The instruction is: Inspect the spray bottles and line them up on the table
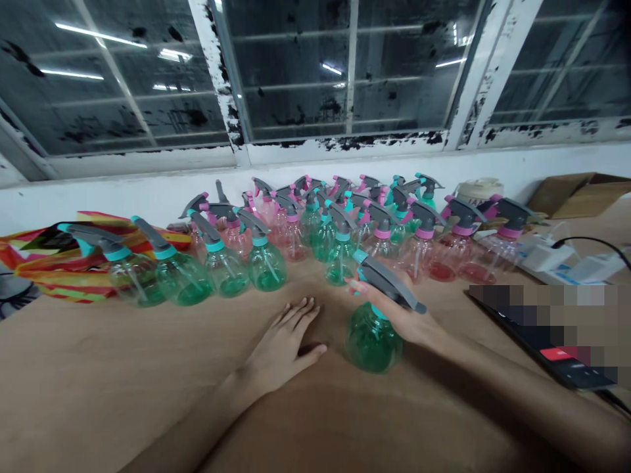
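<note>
My right hand [394,312] grips a green spray bottle [374,341] by its neck, just under the grey trigger head with turquoise parts. The bottle is close to upright over the wooden table; whether its base touches the wood I cannot tell. To its left, my left hand [283,348] lies flat on the table, fingers stretched out and holding nothing. Just beyond my fingertips stands another green spray bottle [267,266], and a further green one [340,259] is behind the gripped bottle.
Several green and pink spray bottles [294,240] crowd the back by the wall. A colourful bag [49,269] lies at left. On the right are a phone [537,341] with a cable, white power adapters [542,255] and a cardboard box [579,195]. Windows rise behind.
</note>
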Available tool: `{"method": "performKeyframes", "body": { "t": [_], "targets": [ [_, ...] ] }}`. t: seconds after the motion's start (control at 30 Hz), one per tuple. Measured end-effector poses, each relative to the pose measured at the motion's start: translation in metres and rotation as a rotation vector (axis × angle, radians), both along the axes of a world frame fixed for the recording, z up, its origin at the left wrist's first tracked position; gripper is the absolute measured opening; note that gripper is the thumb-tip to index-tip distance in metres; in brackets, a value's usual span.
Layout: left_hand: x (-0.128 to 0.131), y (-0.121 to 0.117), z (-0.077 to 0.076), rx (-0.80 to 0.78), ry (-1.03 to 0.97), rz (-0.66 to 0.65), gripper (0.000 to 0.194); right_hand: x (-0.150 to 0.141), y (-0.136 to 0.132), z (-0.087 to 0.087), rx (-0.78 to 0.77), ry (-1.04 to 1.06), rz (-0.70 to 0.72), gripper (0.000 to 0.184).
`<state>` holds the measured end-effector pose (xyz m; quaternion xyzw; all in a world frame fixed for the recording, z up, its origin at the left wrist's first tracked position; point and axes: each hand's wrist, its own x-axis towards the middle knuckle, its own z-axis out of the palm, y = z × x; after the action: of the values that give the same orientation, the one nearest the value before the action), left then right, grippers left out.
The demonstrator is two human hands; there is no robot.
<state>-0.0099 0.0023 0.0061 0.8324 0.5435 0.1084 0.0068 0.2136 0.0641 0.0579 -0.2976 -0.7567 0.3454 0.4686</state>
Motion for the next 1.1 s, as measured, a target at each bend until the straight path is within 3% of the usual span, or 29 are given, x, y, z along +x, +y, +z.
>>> {"method": "performKeyframes", "body": {
  "t": [0.57,0.73,1.1],
  "targets": [
    [0.0013,-0.0014,0.0,-0.015,0.063,0.01,0.061,-0.0012,-0.0006,-0.0031,-0.02,0.077,0.11,0.036],
    [0.0015,-0.0014,-0.0001,-0.011,0.061,0.007,0.061,-0.0006,-0.0009,0.0011,-0.063,0.073,0.134,0.03],
    [0.0025,-0.0021,-0.001,-0.001,0.08,0.008,0.06,-0.0029,-0.0035,0.0005,-0.005,0.05,-0.052,0.019]
  ]
}}
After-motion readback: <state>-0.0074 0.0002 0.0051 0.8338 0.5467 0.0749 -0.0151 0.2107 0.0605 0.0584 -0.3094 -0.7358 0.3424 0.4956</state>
